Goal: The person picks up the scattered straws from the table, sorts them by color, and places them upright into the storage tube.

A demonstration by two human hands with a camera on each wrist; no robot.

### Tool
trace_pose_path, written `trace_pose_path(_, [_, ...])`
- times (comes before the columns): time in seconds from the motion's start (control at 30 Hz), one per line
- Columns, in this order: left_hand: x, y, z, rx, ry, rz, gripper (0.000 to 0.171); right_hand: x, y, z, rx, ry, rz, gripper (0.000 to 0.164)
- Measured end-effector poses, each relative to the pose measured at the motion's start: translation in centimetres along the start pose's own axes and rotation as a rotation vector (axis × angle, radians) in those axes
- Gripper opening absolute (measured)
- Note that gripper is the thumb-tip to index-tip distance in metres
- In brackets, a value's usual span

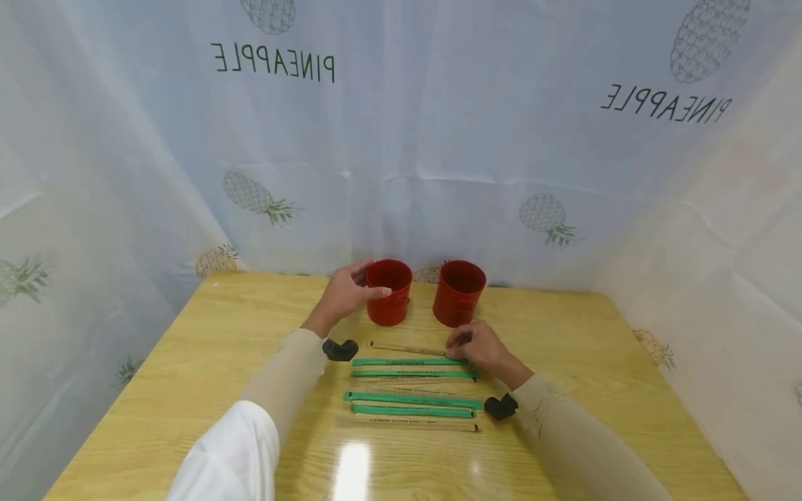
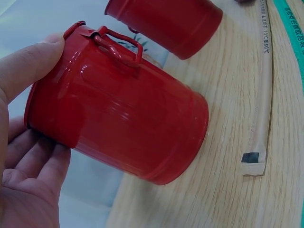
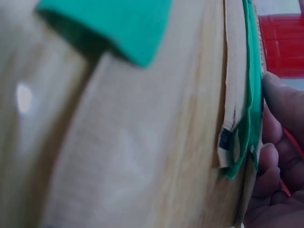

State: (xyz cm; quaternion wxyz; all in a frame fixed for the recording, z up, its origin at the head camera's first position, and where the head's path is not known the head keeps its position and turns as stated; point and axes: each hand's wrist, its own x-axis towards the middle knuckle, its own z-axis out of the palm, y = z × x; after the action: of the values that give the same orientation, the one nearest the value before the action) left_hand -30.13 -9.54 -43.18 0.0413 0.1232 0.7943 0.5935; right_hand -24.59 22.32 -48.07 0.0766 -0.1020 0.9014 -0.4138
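My left hand [image 1: 347, 296] grips a small red bucket [image 2: 118, 104] at its rim, thumb along the near side and fingers around the far side. That bucket stands upright, its wire handle [image 2: 118, 47] showing on the wall. A second red bucket [image 1: 459, 299] stands to its right. In front of it my right hand [image 1: 479, 346] pinches the right end of a slim brown paper-wrapped stick [image 1: 407, 348], the one closest to the buckets. Just below those fingers lies a green-wrapped stick [image 1: 401, 362]; in the right wrist view its end is close beside the thumb [image 3: 285, 97].
Several more green and brown wrapped sticks [image 1: 413, 410] lie in rows across the wooden table [image 1: 207, 390], nearer to me. A pineapple-print curtain [image 1: 438, 139] hangs right behind the buckets and along both sides. Black wrist mounts [image 1: 340, 350] sit on both forearms.
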Motion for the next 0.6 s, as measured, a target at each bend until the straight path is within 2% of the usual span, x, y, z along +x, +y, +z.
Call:
trace_pose_path(0.17, [0.1, -0.2, 0.4, 0.008, 0.007, 0.006, 0.086, -0.2, 0.6, -0.2, -0.035, -0.052, -0.081, 0.007])
trace_pose_path(0.4, [0.1, 0.0, 0.4, -0.002, 0.001, 0.001, 0.084, -0.1, 0.8, -0.8, -0.212, -0.137, -0.253, 0.005])
trace_pose_path(0.6, [0.2, -0.1, 0.3, -0.001, 0.006, -0.005, 0.084, 0.0, 0.1, -1.1, -0.359, -0.224, -0.33, 0.008])
